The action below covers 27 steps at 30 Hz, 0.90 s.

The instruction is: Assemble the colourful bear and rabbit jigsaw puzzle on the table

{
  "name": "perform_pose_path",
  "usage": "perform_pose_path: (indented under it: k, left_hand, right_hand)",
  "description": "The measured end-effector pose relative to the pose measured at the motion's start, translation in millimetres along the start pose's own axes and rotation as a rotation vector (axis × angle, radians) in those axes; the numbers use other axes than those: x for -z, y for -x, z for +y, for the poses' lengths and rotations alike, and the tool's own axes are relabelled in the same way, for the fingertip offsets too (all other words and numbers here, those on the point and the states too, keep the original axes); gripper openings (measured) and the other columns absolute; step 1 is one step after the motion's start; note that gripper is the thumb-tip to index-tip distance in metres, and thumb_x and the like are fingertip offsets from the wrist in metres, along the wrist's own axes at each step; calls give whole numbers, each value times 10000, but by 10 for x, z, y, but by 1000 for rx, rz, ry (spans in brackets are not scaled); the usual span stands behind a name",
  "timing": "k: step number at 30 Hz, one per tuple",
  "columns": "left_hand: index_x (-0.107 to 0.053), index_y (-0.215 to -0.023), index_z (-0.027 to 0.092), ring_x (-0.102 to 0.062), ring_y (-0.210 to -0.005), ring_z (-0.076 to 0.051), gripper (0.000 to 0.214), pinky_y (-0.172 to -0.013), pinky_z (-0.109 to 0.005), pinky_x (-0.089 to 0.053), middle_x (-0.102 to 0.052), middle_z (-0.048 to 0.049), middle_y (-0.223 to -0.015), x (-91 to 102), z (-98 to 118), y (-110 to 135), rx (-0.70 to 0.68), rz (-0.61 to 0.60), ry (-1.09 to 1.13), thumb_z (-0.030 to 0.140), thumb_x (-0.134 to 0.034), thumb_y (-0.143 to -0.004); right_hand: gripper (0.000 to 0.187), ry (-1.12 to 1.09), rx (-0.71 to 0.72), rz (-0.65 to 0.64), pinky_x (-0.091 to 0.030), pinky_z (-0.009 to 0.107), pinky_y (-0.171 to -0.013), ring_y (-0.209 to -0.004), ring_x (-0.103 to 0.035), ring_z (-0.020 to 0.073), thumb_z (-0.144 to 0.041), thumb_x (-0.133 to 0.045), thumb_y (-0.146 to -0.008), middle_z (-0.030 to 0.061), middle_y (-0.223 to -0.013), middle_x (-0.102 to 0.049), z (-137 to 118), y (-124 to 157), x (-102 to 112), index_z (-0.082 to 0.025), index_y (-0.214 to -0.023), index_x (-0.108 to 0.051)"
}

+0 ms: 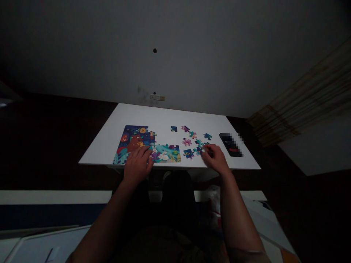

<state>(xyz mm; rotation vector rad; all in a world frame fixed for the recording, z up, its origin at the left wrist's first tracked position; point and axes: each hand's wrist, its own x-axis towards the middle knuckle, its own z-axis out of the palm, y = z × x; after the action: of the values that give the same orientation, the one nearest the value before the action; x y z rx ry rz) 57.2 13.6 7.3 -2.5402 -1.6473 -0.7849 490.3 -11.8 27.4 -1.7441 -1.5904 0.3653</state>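
On the white table lies a partly joined jigsaw puzzle in blue, red and orange, with a teal section showing a white rabbit at its lower right. My left hand rests at the puzzle's near edge, its fingertips on the pieces where the two sections meet. My right hand is among a scatter of several loose puzzle pieces, its fingertips at a dark blue piece. Its fingers hide whether it grips anything.
A dark rectangular object, partly blurred, lies at the table's right end. One loose puzzle piece lies apart near the middle. Behind the table stands a white wall with a small switch plate. A striped curtain hangs at right.
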Motion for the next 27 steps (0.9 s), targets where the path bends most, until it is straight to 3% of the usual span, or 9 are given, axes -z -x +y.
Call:
perform_pose_path:
  k: [2, 5, 8, 12, 16, 23, 27]
  left_hand:
    - [-855, -1435, 247, -772, -1476, -397, 370, -1218, -600, -633, -837, -170, -1602, 7, 1, -3, 3, -9, 6, 248, -631, -1141]
    - [-851, -1446, 242, -775, -1475, -389, 375, -1230, -592, -632, -835, -170, -1606, 11, -1, -6, 3, -14, -2, 248, -630, -1144]
    - [-844, -1463, 251, -780, -1471, -378, 378, -1227, -579, -641, -834, -155, -1617, 9, -4, -7, 4, -25, -21, 263, -628, -1152]
    - [-845, -1464, 266, -780, -1472, -365, 378, -1236, -566, -644, -835, -144, -1617, 18, 0, -8, 5, -34, -21, 271, -629, -1154]
    - [-848, -1461, 251, -773, -1485, -365, 378, -1262, -565, -635, -835, -157, -1605, 38, 12, -6, -5, -28, -5, 265, -625, -1155]
    - [-846, -1458, 274, -766, -1500, -369, 363, -1266, -567, -628, -835, -147, -1605, 25, 7, 3, 2, -15, 16, 262, -651, -1152]
    - [-845, -1457, 277, -766, -1496, -371, 367, -1265, -574, -627, -833, -144, -1608, 8, 5, 10, 0, -5, 16, 254, -638, -1155]
  right_hand:
    - [396, 143, 88, -146, -604, 591, -1145, -1274, -733, 428, -335, -830, -944, 128, -1259, -830, -55, -47, 30, -390, -1329, -900]
    - [545, 331, 106, -292, -555, 599, -1219, -1368, -694, 434, -301, -850, -983, 162, -1433, -778, -107, -153, 50, -336, -1526, -887]
    - [508, 409, 111, -350, -534, 596, -1209, -1360, -683, 438, -285, -895, -970, 187, -1460, -758, -112, -281, 41, -297, -1477, -913]
    - [320, 367, 122, -336, -578, 548, -1119, -1260, -712, 414, -217, -949, -840, 147, -1299, -797, -64, -393, 14, -339, -1134, -917]
    - [225, 309, 121, -306, -603, 544, -1045, -1157, -725, 399, -238, -933, -807, 118, -1150, -791, -29, -387, 17, -348, -976, -835]
    - [155, 276, 86, -265, -600, 560, -1051, -1151, -742, 411, -275, -855, -891, 134, -1180, -819, -91, -266, 42, -322, -1022, -788]
    - [215, 263, 104, -226, -604, 602, -1124, -1220, -752, 433, -263, -833, -937, 129, -1241, -844, -85, -218, 2, -362, -1127, -815]
